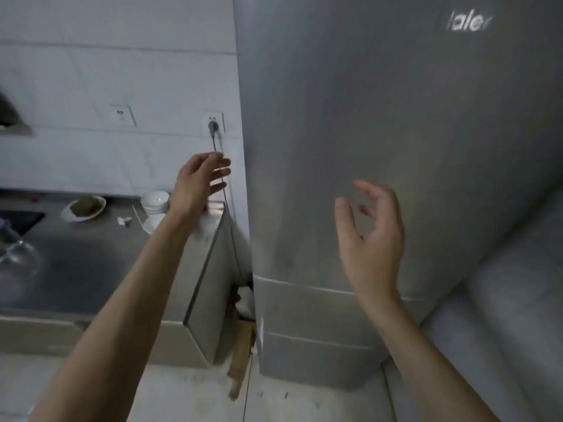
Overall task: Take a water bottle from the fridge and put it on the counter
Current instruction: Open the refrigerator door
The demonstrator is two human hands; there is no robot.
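Observation:
A tall grey fridge (pixel 380 132) fills the right half of the view, all its doors closed. No water bottle shows. My left hand (pixel 198 184) is raised with fingers spread, close to the fridge's left edge and above the counter's right end. My right hand (pixel 371 236) hovers in front of the upper door with fingers curled apart, holding nothing. The steel counter (pixel 91 263) runs along the left, beside the fridge.
On the counter sit a plate of food (pixel 83 207), stacked white bowls (pixel 154 204) and a glass lid (pixel 16 257) at the left edge. A black cord (pixel 227 208) hangs from a wall socket (pixel 213 123) between counter and fridge. A wooden board (pixel 242 357) leans in the gap.

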